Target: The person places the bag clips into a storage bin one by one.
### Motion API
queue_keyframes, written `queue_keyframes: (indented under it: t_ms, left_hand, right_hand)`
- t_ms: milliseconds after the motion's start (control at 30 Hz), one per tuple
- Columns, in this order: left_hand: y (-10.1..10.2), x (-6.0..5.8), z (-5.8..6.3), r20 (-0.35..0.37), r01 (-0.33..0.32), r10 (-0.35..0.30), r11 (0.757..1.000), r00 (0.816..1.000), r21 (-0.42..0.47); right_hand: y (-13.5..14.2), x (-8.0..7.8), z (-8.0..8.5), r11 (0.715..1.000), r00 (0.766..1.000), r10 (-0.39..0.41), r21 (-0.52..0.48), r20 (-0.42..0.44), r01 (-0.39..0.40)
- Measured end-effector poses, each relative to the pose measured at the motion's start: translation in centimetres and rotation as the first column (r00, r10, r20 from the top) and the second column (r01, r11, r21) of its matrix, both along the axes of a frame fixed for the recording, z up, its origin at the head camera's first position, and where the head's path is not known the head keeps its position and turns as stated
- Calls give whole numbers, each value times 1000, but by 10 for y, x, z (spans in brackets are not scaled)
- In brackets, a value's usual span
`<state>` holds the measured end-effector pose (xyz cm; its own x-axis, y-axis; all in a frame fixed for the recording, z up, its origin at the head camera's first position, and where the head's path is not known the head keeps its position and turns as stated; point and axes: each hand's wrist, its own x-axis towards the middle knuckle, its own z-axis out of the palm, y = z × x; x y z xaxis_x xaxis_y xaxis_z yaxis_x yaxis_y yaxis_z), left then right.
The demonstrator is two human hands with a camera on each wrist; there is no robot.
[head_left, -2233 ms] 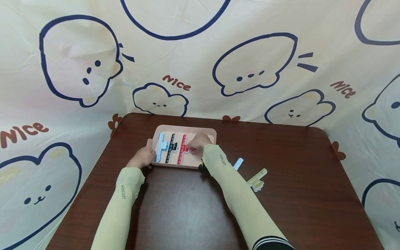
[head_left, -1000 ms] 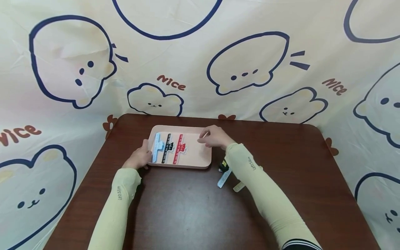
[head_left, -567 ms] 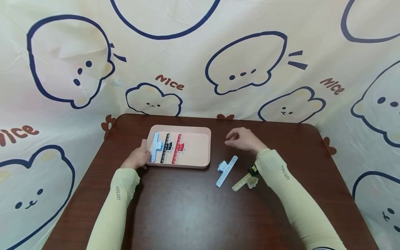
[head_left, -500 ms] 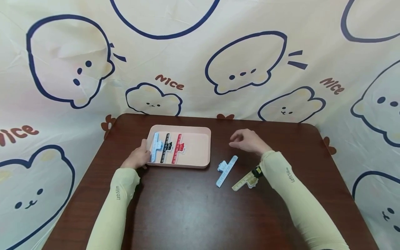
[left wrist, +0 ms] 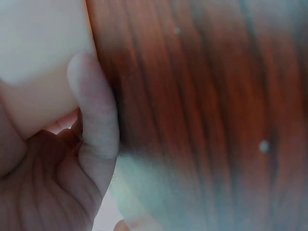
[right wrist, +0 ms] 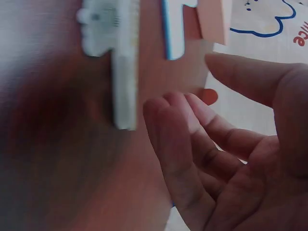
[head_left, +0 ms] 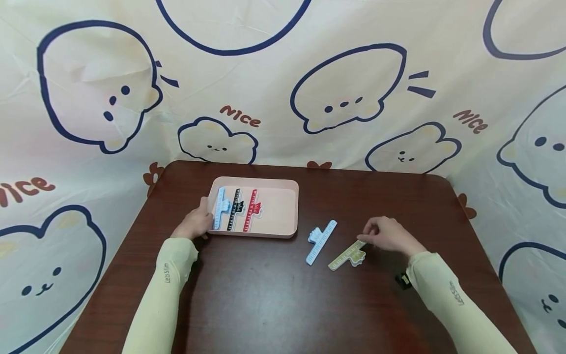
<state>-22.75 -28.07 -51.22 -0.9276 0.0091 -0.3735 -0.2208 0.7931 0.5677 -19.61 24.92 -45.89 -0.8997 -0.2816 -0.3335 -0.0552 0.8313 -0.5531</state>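
My left hand (head_left: 194, 223) grips the left edge of a pink tray (head_left: 280, 209), its thumb against the outer wall (left wrist: 38, 53) in the left wrist view. Inside the tray lie a light blue ruler clip (head_left: 218, 211), a black ruler clip (head_left: 234, 211) and a red ruler clip (head_left: 250, 212), side by side. My right hand (head_left: 391, 236) is at the upper end of a yellow-green ruler clip (head_left: 345, 256) on the table. In the right wrist view its fingers are bent and apart from the thumb, with nothing between them.
Another light blue ruler clip (head_left: 323, 241) lies between the tray and the yellow-green one. The dark wood table (head_left: 256, 295) meets a cartoon-printed cloth (head_left: 283, 98) at its back and sides. A small black device (head_left: 403, 280) sits at my right wrist.
From the red clip in the tray, my right hand has withdrawn to the right and come down to the yellow-green clip. My left hand has stayed on the tray's edge.
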Motion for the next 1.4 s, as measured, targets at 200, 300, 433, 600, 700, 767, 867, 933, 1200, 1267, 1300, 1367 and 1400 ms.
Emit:
queue_keyframes:
  t_ms: [200,300,433,600,700,767,867,933,1200,1267,1300,1367,1400]
  left_hand:
    - [-1,0,1,3,-3,3,1000,1000,-6]
    - [-1,0,0,7,-5,5,1000,1000,-2]
    - [0,1,-2,8,-8,7,1000,1000,3]
    - [1,2,-4,14,-8,8,1000,1000,0]
    - [1,2,-3,10,-5,5,1000,1000,-2]
    - [1,1,-2,4,-5,5,1000,1000,-5]
    - [1,1,-1,0,-7,7,1000,1000,-8]
    - [1,1,-1,3,-5,5,1000,1000,-9]
    - [2,2,0,8,-9,9,1000,1000,-12]
    - [2,2,1,10,-11,11,1000,1000,-12]
    - [2,2,1,12,-12,13,1000,1000,-11]
    - [2,2,2,12,-16,16,1000,1000,-9]
    - [2,2,3,11,-16,16,1000,1000,-10]
  right_hand:
    - [3,24,-18,999,998,-35,-4,45,35]
    - [2,28,-24,998,996,-50,-27,70,52]
    - [3,28,-31,996,994,-52,-69,99,59]
    - [3,27,-35,994,993,-40,-97,107,50]
    - [3,27,-34,996,997,-34,-81,65,39]
    - [3,26,-31,997,999,-38,-66,25,39]
    - [2,23,-26,997,998,-46,-65,-30,44]
    - [2,22,-23,994,997,-70,-88,-37,67]
    - [4,14,-16,945,990,-140,-295,31,142]
    - [4,12,-14,926,987,-157,-340,39,161]
    - [3,11,-12,922,986,-162,-351,37,164]
    - [3,8,-8,912,985,-168,-373,43,172]
    - [2,6,-6,904,984,-170,-389,52,177]
